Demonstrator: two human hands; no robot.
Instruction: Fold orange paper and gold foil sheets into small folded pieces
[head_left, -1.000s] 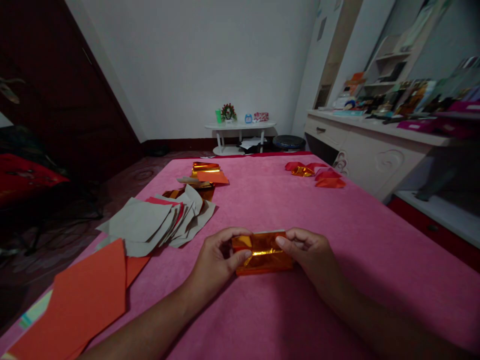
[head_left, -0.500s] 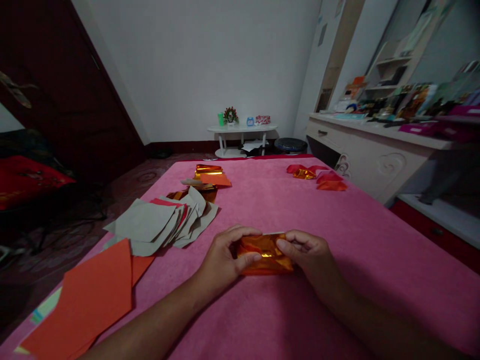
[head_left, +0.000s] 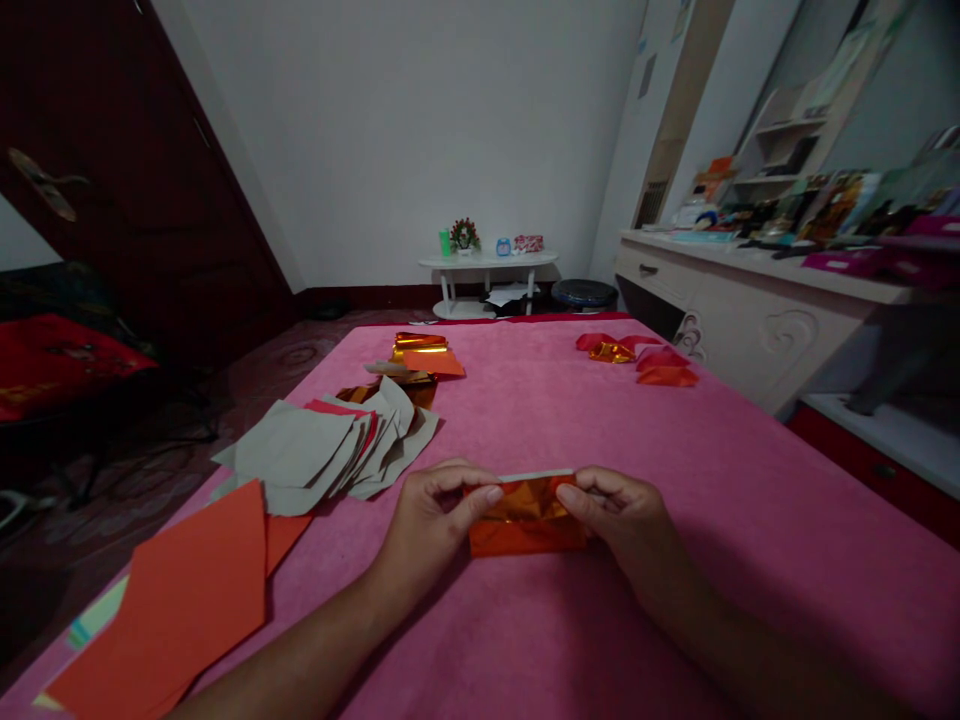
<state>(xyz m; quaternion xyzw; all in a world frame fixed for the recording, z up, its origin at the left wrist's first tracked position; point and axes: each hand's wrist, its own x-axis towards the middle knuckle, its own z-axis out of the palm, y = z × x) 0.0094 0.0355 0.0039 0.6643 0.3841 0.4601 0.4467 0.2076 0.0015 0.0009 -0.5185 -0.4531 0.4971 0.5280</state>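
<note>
Between my two hands is a folded piece of shiny orange-gold foil paper (head_left: 529, 515), with a pale strip along its far edge. My left hand (head_left: 442, 505) pinches its upper left corner, thumb on top. On the upper right corner, my right hand (head_left: 619, 505) grips in the same way, its thumb pressed on the foil. The fingers under the paper are hidden. To the left lie a fanned stack of grey paper sheets (head_left: 292, 445) and large orange paper sheets (head_left: 195, 590).
The pink cloth (head_left: 510, 400) covers the surface. Rolled gold foil (head_left: 420, 345) lies at its far left. Folded red and gold paper pieces (head_left: 611, 352) sit at the far right. A white dresser (head_left: 735, 290) stands on the right, a small white table (head_left: 487, 261) by the wall.
My left hand has shifted up to the paper's upper left corner, its thumb moving off the middle. More of the smooth lower part and the pale far edge now shows.
</note>
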